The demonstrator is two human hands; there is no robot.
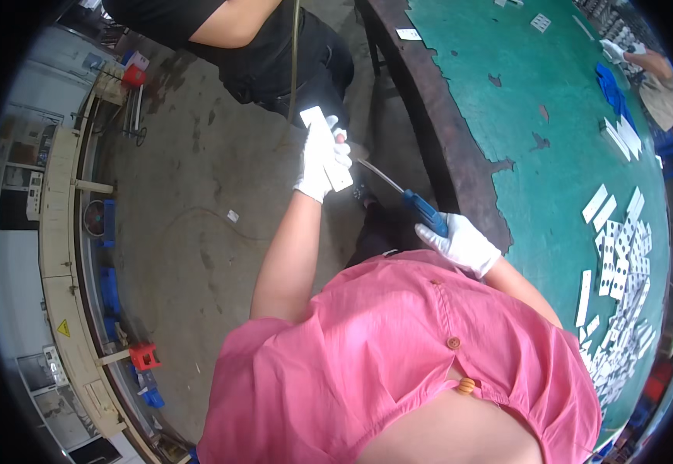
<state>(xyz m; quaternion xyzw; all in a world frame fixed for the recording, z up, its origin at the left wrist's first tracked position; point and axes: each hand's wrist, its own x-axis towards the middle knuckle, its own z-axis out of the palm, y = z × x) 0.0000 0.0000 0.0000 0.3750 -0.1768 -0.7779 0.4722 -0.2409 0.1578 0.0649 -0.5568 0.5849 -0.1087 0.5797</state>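
Both of my hands wear white gloves. My left hand (321,158) is closed round a flat white rectangular plate (339,177), held tilted out over the floor with bare fingertips showing. In my right hand (464,244) is a screwdriver (423,210) with a blue handle and a long metal shaft. My fingers wrap the handle, and the shaft points up and left toward the plate. Its tip stays a little apart from the plate and the left hand.
To the right stands a green-topped table (541,162) with a worn dark edge. A large heap of white plates (619,332), some with dark holes, lies on it. A person in black (275,54) stands close ahead; another person's gloved hand (613,51) shows far right. Machinery (62,216) lines the left.
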